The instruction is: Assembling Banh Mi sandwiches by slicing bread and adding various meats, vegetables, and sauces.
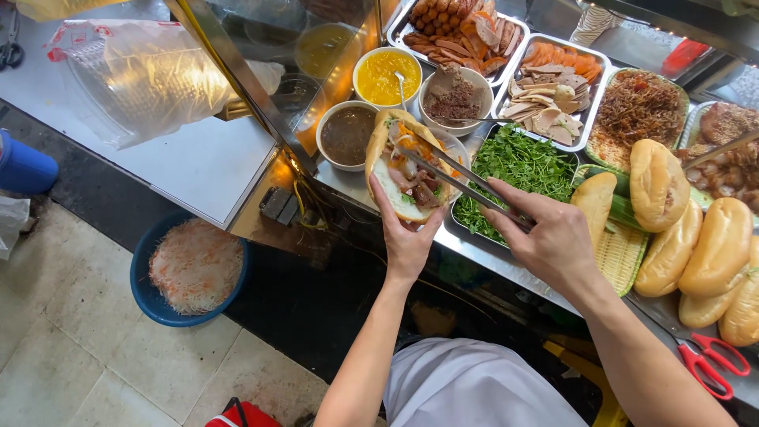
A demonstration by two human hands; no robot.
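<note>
Steel counter [490,257] w/ food trays spans the far side; golden bread loaves [688,245] sit at right. Your left hand [407,241] cups a split, filled baguette sandwich [401,162] from below, fingers wrapped round it, above the counter's near edge. Your right hand [545,237] pinches long metal tongs [455,178], nearly closed, tips in the sandwich filling. Green herb tray [522,162] lies just beyond.

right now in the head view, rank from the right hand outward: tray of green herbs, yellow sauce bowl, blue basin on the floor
1. Tray of green herbs: just above the right hand.
2. Yellow sauce bowl: further up-left, past the sandwich.
3. Blue basin: far left, on the floor.
</note>
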